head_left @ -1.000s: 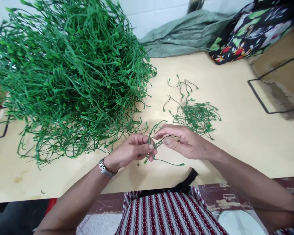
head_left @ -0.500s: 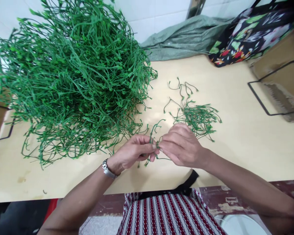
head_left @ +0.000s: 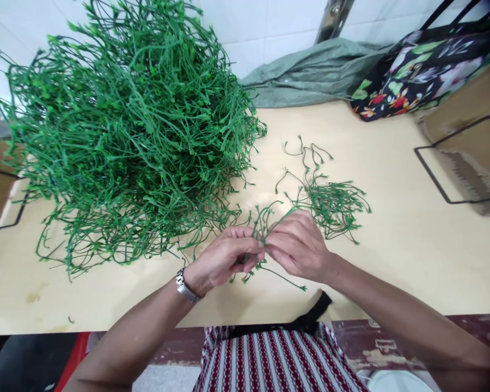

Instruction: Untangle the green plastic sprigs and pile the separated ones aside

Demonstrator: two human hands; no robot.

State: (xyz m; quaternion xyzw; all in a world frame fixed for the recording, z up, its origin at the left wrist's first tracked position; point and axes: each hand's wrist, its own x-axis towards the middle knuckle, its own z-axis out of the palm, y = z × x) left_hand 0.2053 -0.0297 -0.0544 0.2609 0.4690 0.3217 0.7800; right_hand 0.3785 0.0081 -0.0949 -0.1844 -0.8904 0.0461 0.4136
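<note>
A hand could slide over the bare tabletop (head_left: 400, 250) between the small green pile (head_left: 337, 207) and the black wire loop (head_left: 433, 177). The big green heap (head_left: 139, 136) blocks the left side.

Tabletop (head_left: 392, 250) looked smooth, pale, faintly sheened. Watch band (head_left: 186, 287) was shiny metal; green sheet (head_left: 306, 73) was creased and dull, like woven plastic. Right-hand box (head_left: 469, 130) was matt cardboard, its surface torn rough.

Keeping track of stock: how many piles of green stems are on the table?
2: a large heap at left and a small pile just beyond the right hand. Another could be hidden behind the large heap.
</note>
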